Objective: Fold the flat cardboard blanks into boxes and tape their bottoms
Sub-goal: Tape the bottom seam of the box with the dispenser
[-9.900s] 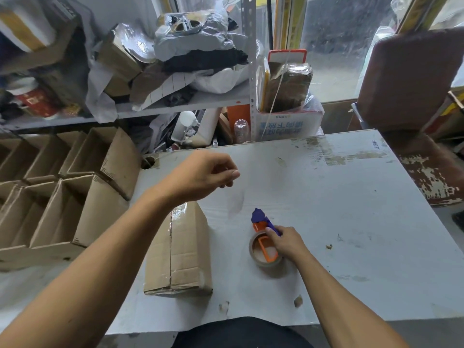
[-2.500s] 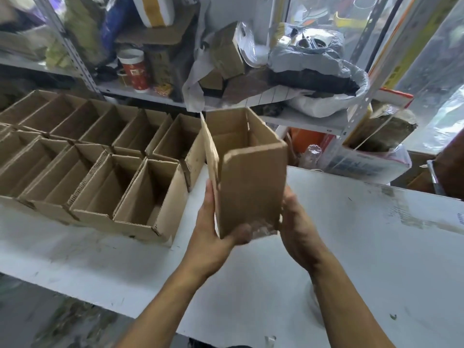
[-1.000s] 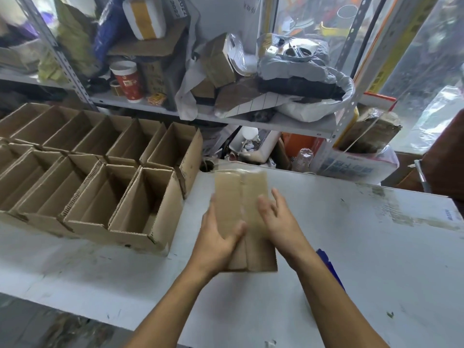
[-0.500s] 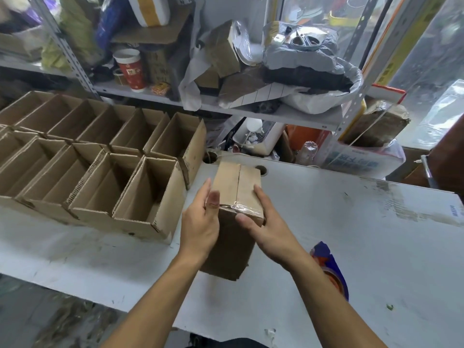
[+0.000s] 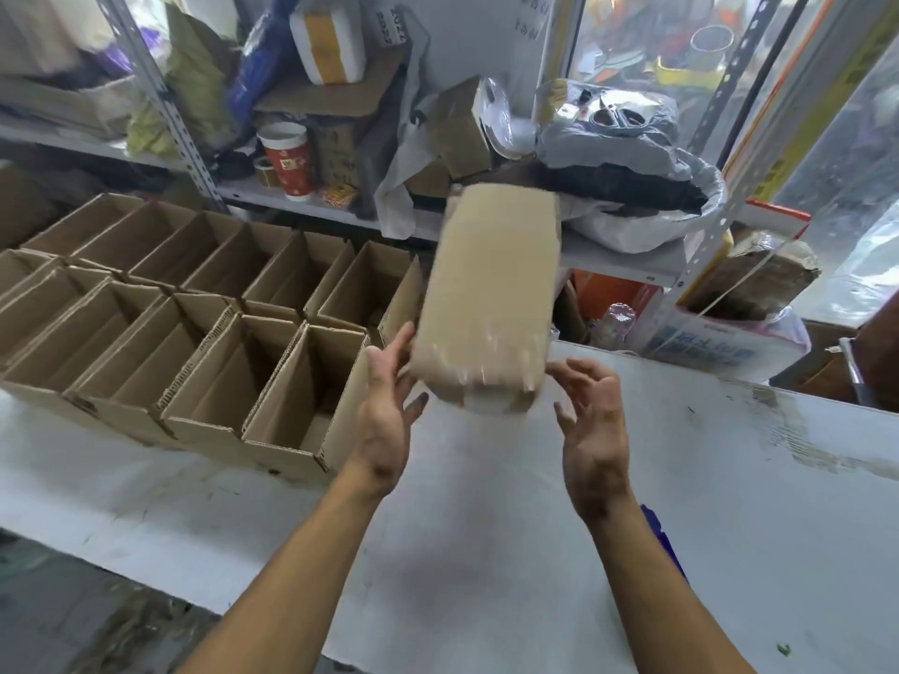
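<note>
A folded cardboard box (image 5: pixel 491 294), blurred with motion, hangs tilted in the air above the white table (image 5: pixel 759 488); glossy tape shows on its lower end. My left hand (image 5: pixel 389 401) is under its lower left corner with the fingers straight, the fingertips at or just beside the cardboard. My right hand (image 5: pixel 591 420) is spread below the box's lower right corner and is apart from it. Neither hand grips the box. A sliver of the blue tape dispenser (image 5: pixel 662 539) shows behind my right forearm.
Two rows of several open-topped folded boxes (image 5: pixel 204 342) stand on the table's left part. Behind the table a metal shelf (image 5: pixel 603 260) holds bags, a red paper cup (image 5: pixel 289 160) and cartons. A white printed box (image 5: pixel 715 342) sits at the back right.
Half a second ago both hands held the box upright on the table, taped end up. Now it is off the table, higher and turning, and both hands have opened away from it.
</note>
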